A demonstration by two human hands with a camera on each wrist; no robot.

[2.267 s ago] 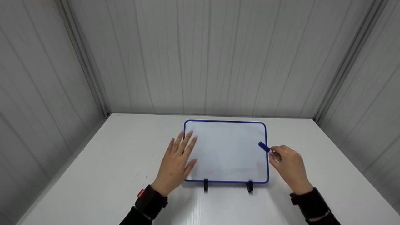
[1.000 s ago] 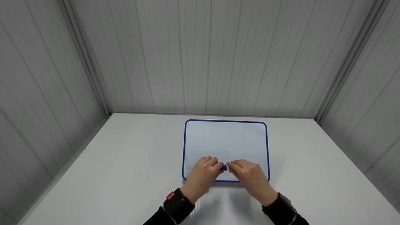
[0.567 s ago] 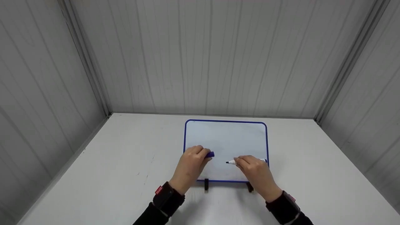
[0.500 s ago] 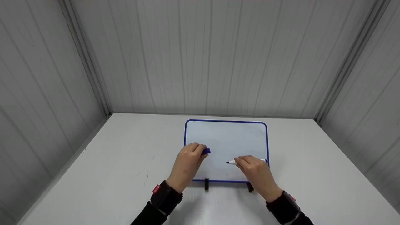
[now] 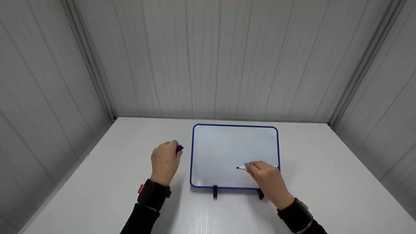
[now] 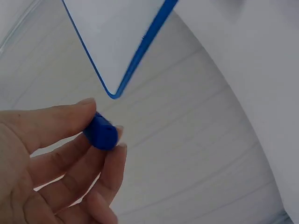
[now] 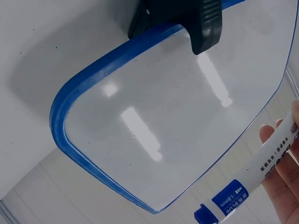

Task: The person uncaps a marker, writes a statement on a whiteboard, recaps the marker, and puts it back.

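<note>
- The left hand (image 5: 165, 161) pinches the blue cap (image 5: 179, 148) over the counter (image 5: 97, 195), just left of the whiteboard (image 5: 227, 149).
- The right hand (image 5: 267, 182) grips the uncapped marker (image 5: 242, 168), tip over the board.
- The pen is uncapped; the board bears no writing yet.

Blue-framed whiteboard (image 7: 154, 126), black clip (image 7: 187, 18) — fingers (image 7: 285, 182) hold marker (image 7: 261, 175)

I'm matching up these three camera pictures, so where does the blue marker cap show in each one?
Head view: blue marker cap in the left hand, left of the whiteboard.
Left wrist view: cap pinched between fingertips, lower left.
Right wrist view: not in it.
Shared landmark: the whiteboard's blue frame, in all three.
</note>
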